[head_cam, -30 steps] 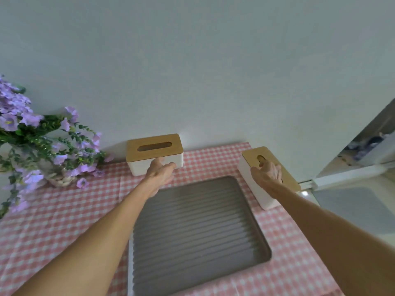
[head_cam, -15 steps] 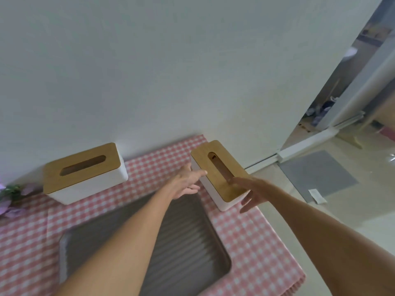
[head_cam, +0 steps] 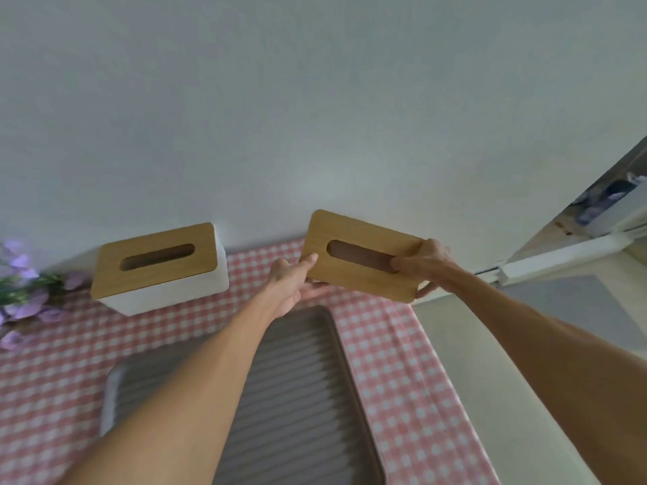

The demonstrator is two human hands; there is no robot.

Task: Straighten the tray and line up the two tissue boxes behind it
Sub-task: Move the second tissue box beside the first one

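Two white tissue boxes with wooden lids are in view. The left tissue box (head_cam: 159,267) rests on the pink checked tablecloth against the wall. The right tissue box (head_cam: 353,255) is lifted off the cloth and held between both hands, its lid tilted toward me. My left hand (head_cam: 296,283) grips its left end from below and the side. My right hand (head_cam: 425,264) grips its right end, thumb on the lid near the slot. The grey ribbed tray (head_cam: 308,397) lies in front of the boxes, partly hidden by my left forearm.
Purple flowers (head_cam: 21,295) stand at the far left on the pink checked tablecloth (head_cam: 395,376). The table's right edge runs just right of the tray. A white wall rises behind, and a doorway with a grey floor mat (head_cam: 556,309) opens at right.
My left hand left the left box and crossed to the right box. Both hands took hold of the right box, lifted it and turned it so its long side runs along the wall.
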